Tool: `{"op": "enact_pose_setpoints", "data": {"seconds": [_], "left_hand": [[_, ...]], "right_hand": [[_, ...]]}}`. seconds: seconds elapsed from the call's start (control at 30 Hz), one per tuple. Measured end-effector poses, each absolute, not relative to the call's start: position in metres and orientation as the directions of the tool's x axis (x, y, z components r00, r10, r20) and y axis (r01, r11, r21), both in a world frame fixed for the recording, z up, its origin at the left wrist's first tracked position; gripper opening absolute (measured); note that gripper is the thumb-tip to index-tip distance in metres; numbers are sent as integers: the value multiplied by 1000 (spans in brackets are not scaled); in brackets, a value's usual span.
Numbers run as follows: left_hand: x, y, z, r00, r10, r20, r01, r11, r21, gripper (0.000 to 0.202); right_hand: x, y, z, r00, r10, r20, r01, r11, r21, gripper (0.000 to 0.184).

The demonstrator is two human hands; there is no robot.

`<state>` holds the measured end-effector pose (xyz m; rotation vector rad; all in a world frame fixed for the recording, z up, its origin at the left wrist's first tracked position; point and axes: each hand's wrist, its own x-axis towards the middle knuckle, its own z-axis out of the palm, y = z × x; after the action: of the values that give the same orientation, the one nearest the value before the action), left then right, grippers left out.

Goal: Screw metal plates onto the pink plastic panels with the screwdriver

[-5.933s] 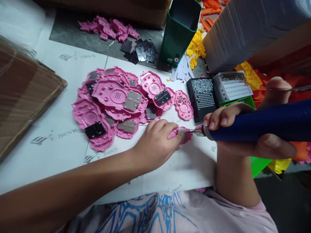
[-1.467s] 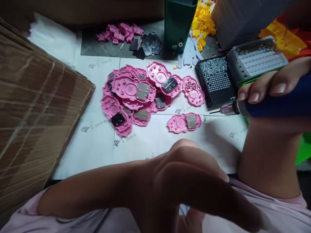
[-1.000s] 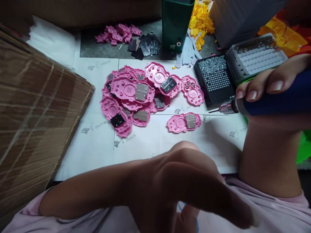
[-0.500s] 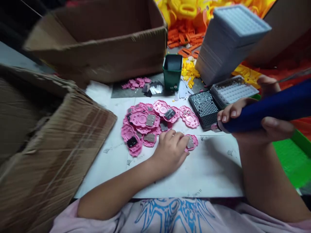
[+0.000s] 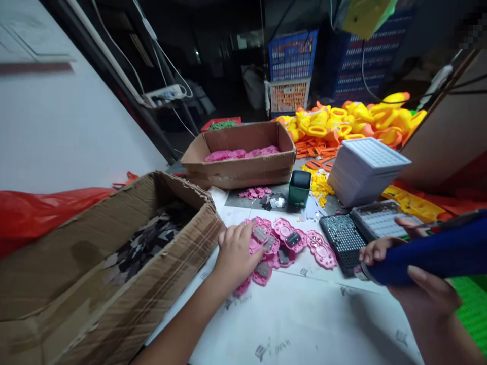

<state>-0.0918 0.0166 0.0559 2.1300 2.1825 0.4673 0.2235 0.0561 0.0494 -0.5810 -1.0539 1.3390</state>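
My left hand (image 5: pixel 236 253) lies with fingers spread on the left side of a heap of pink plastic plates (image 5: pixel 283 243), several of which carry small grey or black metal squares. My right hand (image 5: pixel 414 281) is closed round a dark blue electric screwdriver (image 5: pixel 429 253), held level with its tip pointing left beside a black screw tray (image 5: pixel 340 241). A single pink plate (image 5: pixel 321 248) lies at the heap's right end.
A big cardboard box (image 5: pixel 114 274) with dark flat pieces stands at my left. Farther back are a cardboard box of pink parts (image 5: pixel 239 159), a green cup (image 5: pixel 299 187), a stack of grey trays (image 5: pixel 365 170), yellow and orange plastic parts (image 5: pixel 357 121) and blue crates (image 5: pixel 292 53).
The view has tilted up to take in the room. My left hand has moved from the single pink plate in front to the left side of the heap; that plate no longer lies there.
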Motion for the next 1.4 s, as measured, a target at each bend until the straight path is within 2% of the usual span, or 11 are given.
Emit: {"op": "enact_pose_setpoints", "data": {"seconds": [0.1,0.23,0.27,0.47,0.6,0.73,0.87,0.9,1.03,1.1,1.4], "left_hand": [[-94,17,50,-65,962,265,960,-12,280,59],[-95,31,55,-51,849,526,946,-128,298,23],[-96,36,59,-51,829,557,942,-145,304,24],[-95,61,77,-3,819,574,900,-248,359,25],[-70,57,67,173,844,507,857,-383,345,18],[-37,50,51,423,834,355,804,-526,278,16],[-4,50,44,549,811,203,792,-582,185,11],[4,50,43,573,802,168,786,-596,166,15],[32,43,37,574,817,-59,817,-567,105,65],[36,38,34,551,822,-145,835,-543,91,73],[13,2,50,720,678,-147,694,-707,138,66]], "right_hand": [[228,57,38,-93,957,276,-511,192,-838,58],[232,61,29,-100,965,244,-519,158,-840,55],[232,61,29,-94,966,242,-522,159,-838,54],[228,62,44,-81,947,312,-508,230,-830,54],[228,65,45,-78,942,328,-508,245,-826,57],[228,65,46,-56,935,351,-493,280,-824,58],[229,64,47,-48,944,328,-498,262,-827,61],[230,64,47,-57,945,321,-503,251,-827,62],[233,64,45,-67,955,288,-513,215,-831,65],[234,65,44,-54,959,279,-512,213,-832,65],[232,66,47,3,964,267,-500,232,-834,59]]}}
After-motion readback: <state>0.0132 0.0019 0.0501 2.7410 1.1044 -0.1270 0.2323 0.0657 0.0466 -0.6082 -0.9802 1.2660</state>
